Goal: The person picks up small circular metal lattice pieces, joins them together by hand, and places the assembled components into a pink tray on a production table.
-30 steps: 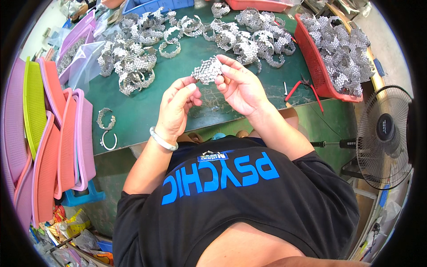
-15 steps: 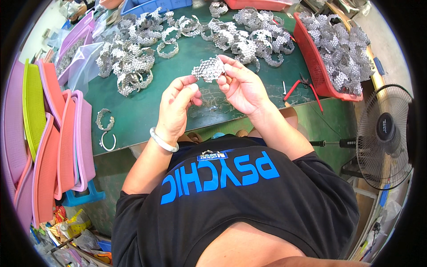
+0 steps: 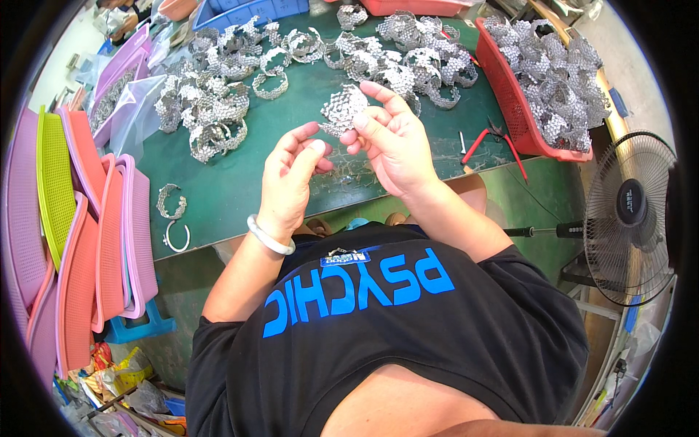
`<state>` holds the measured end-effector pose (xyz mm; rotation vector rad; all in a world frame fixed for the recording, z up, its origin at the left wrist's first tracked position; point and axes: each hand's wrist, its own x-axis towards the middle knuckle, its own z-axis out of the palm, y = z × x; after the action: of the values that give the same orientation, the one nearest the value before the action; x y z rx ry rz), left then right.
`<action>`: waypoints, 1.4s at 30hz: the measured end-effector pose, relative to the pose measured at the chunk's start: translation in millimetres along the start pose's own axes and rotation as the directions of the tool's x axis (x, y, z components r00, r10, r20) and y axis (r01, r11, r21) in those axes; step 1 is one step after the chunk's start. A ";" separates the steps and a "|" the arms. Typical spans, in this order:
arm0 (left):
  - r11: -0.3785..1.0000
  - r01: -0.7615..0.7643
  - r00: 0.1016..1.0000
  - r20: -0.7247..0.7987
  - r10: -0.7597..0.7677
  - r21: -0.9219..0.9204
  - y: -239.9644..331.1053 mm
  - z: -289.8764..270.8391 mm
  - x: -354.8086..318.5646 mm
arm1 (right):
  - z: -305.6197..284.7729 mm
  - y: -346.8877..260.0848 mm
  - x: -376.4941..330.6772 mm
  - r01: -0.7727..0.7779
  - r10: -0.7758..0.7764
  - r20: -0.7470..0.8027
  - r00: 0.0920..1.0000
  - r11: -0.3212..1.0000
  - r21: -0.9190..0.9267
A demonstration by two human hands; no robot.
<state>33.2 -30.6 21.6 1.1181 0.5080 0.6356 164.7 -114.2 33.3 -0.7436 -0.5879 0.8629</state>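
Observation:
A silvery metal cuff with a honeycomb surface [image 3: 342, 106] is pinched between thumb and fingers of my right hand [image 3: 393, 146], raised above the green table. My left hand [image 3: 290, 162] is beside it on the left, thumb and fingers apart and nothing between them. Its index fingertip comes very near the cuff's lower left tip; whether they touch I cannot tell. Around my left wrist is a pale bangle [image 3: 269, 235]. Beyond my hands lie loose heaps of similar cuffs, one at the left [image 3: 204, 105] and another at the right [image 3: 408, 62].
Red-handled pliers [image 3: 495, 138] lie right of my hand, near a red basket [image 3: 518, 109] full of cuffs. A honeycomb ring [image 3: 171, 202] and a thin open ring [image 3: 177, 237] rest at the table's left edge. Stacked plastic baskets [image 3: 76, 240] stand left; a fan [image 3: 630, 211] stands right.
My right hand has turned and shifted slightly, tilting the cuff so its broad face stands more upright. My left fingers no longer overlap the cuff's left end so closely.

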 end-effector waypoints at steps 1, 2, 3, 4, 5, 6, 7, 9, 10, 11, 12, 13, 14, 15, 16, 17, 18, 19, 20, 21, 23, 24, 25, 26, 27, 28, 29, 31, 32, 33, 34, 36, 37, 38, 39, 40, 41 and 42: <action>0.999 -0.022 1.000 -0.005 0.022 0.025 -0.2 1.8 -0.8 | 0.0 0.0 -1.0 0.037 -0.037 -0.004 0.999 0.998 -0.049; 0.998 -0.044 0.999 -0.009 0.045 0.050 0.2 3.8 -2.0 | 0.1 0.0 -2.1 0.073 -0.075 -0.007 0.997 0.993 -0.097; 0.995 -0.066 0.998 -0.012 0.067 0.075 0.6 5.9 -3.3 | 0.2 0.2 -3.4 0.109 -0.110 0.004 0.994 0.986 -0.129; 0.992 -0.100 0.995 -0.016 0.102 0.082 1.2 7.1 -4.7 | 1.3 1.0 -3.8 0.141 -0.139 0.020 0.990 0.977 -0.160; 0.987 -0.134 0.991 -0.019 0.136 0.089 1.6 8.4 -6.1 | 2.3 1.6 -4.6 0.173 -0.169 0.037 0.985 0.966 -0.190; 0.981 -0.167 0.985 -0.021 0.170 0.096 2.1 10.0 -6.9 | 3.5 1.9 -6.1 0.175 -0.172 0.035 0.985 0.964 -0.200; 0.982 -0.177 0.984 -0.007 0.178 0.071 2.9 11.8 -7.3 | 4.0 3.4 -7.1 0.201 -0.197 0.042 0.980 0.953 -0.228; 0.980 -0.196 0.980 0.020 0.196 0.021 3.7 15.7 -7.4 | 3.7 6.8 -8.8 0.253 -0.246 0.059 0.967 0.925 -0.283; 0.976 -0.213 0.977 0.016 0.213 0.035 3.1 16.9 -7.1 | 4.8 6.6 -10.3 0.269 -0.258 0.077 0.963 0.916 -0.296; 0.972 -0.230 0.973 0.011 0.230 0.049 2.0 18.1 -6.4 | 5.4 7.2 -10.7 0.295 -0.281 0.092 0.955 0.905 -0.306; 0.967 -0.246 0.969 0.007 0.246 0.064 1.4 18.6 -5.7 | 5.7 8.5 -11.0 0.321 -0.303 0.107 0.947 0.893 -0.314; 0.967 -0.246 0.969 0.009 0.246 0.060 1.1 18.8 -4.9 | 4.8 9.7 -11.1 0.348 -0.326 0.122 0.938 0.880 -0.323; 0.968 -0.245 0.969 0.011 0.245 0.057 0.8 18.9 -4.2 | 1.8 11.7 -11.2 0.365 -0.335 0.144 0.931 0.850 -0.381; 0.968 -0.244 0.970 0.013 0.244 0.054 0.7 19.1 -3.6 | -2.6 14.7 -11.2 0.381 -0.343 0.166 0.925 0.815 -0.438; 0.969 -0.244 0.970 0.016 0.243 0.036 1.0 19.9 -3.6 | -4.4 15.8 -10.8 0.420 -0.366 0.207 0.907 0.763 -0.492; 0.970 -0.243 0.970 0.019 0.242 0.019 1.5 21.0 -3.9 | -6.5 16.7 -10.4 0.458 -0.387 0.247 0.888 0.705 -0.541; 0.970 -0.241 0.970 0.022 0.241 0.001 1.8 21.8 -3.9 | -7.1 16.9 -9.8 0.517 -0.418 0.308 0.855 0.627 -0.583; 0.973 -0.231 0.973 0.015 0.232 -0.016 1.3 21.6 -3.3 | -5.7 17.5 -10.5 0.534 -0.432 0.321 0.843 0.597 -0.599; 0.975 -0.221 0.975 0.008 0.222 -0.033 0.0 21.3 -2.1 | -4.5 17.9 -11.2 0.551 -0.446 0.334 0.830 0.565 -0.614; 0.976 -0.211 0.977 0.001 0.212 -0.051 -0.4 21.2 -1.5 | -3.4 18.3 -12.0 0.566 -0.460 0.347 0.817 0.533 -0.629; 0.980 -0.171 0.985 0.005 0.172 -0.101 1.0 21.3 -1.2 | -5.4 21.5 -11.9 0.602 -0.504 0.368 0.781 0.449 -0.660; 0.981 -0.150 0.988 0.008 0.152 -0.126 1.7 21.3 -1.0 | -4.8 21.4 -11.9 0.608 -0.516 0.370 0.772 0.435 -0.664; 0.980 -0.151 0.988 0.010 0.154 -0.127 1.6 20.6 -0.7 | -3.7 21.0 -11.8 0.615 -0.527 0.372 0.764 0.420 -0.667; 0.980 -0.153 0.988 0.011 0.156 -0.129 1.4 19.7 -0.5 | -2.6 20.2 -11.6 0.621 -0.538 0.374 0.755 0.406 -0.671; 0.979 -0.154 0.987 0.013 0.157 -0.131 1.3 19.3 -0.3 | -1.0 18.3 -11.2 0.640 -0.543 0.404 0.736 0.364 -0.677; 0.978 -0.153 0.988 0.012 0.156 -0.139 1.3 19.5 -0.3 | 1.1 15.5 -10.9 0.657 -0.545 0.434 0.717 0.321 -0.683; 0.977 -0.152 0.988 0.011 0.155 -0.147 1.4 19.7 -0.4 | 2.0 14.1 -10.7 0.672 -0.546 0.463 0.698 0.277 -0.686; 0.974 -0.145 0.988 0.018 0.151 -0.173 1.5 19.8 -0.8 | 1.0 14.1 -9.0 0.699 -0.526 0.514 0.678 0.243 -0.672; 0.972 -0.140 0.989 0.027 0.148 -0.191 1.6 19.5 -1.0 | 0.4 14.2 -8.2 0.712 -0.515 0.539 0.667 0.227 -0.664; 0.969 -0.134 0.989 0.035 0.144 -0.210 1.7 19.3 -1.3 | -0.6 14.9 -7.8 0.721 -0.509 0.557 0.656 0.206 -0.662; 0.965 -0.124 0.990 0.032 0.135 -0.231 1.9 19.2 -1.4 | -1.9 15.8 -7.4 0.729 -0.503 0.574 0.646 0.185 -0.659; 0.956 -0.104 0.993 0.026 0.116 -0.274 2.2 19.0 -1.5 | -2.2 15.6 -6.8 0.746 -0.488 0.620 0.615 0.104 -0.658; 0.954 -0.095 0.993 0.036 0.110 -0.283 2.1 17.9 -1.4 | -1.4 14.5 -6.6 0.752 -0.476 0.648 0.595 0.044 -0.658; 0.952 -0.086 0.994 0.046 0.104 -0.293 1.9 16.1 -1.3 | -0.5 13.4 -6.5 0.756 -0.462 0.675 0.575 -0.016 -0.654; 0.950 -0.077 0.994 0.057 0.098 -0.302 1.9 15.1 -1.1 | 0.8 12.3 -6.5 0.757 -0.451 0.693 0.563 -0.054 -0.651; 0.946 -0.072 0.994 0.057 0.095 -0.317 2.0 15.0 -1.1 | 2.4 11.5 -6.6 0.758 -0.439 0.709 0.551 -0.091 -0.645; 0.941 -0.067 0.994 0.057 0.091 -0.332 2.1 15.2 -0.9 | 3.5 11.0 -6.6 0.759 -0.426 0.726 0.540 -0.128 -0.639; 0.936 -0.062 0.994 0.058 0.087 -0.346 2.2 15.2 -0.7 | 4.1 10.9 -6.2 0.760 -0.412 0.741 0.530 -0.157 -0.631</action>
<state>42.3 -40.4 29.2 0.8268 0.2777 0.7169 153.5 -113.2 26.3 -1.2849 -1.7167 -0.5738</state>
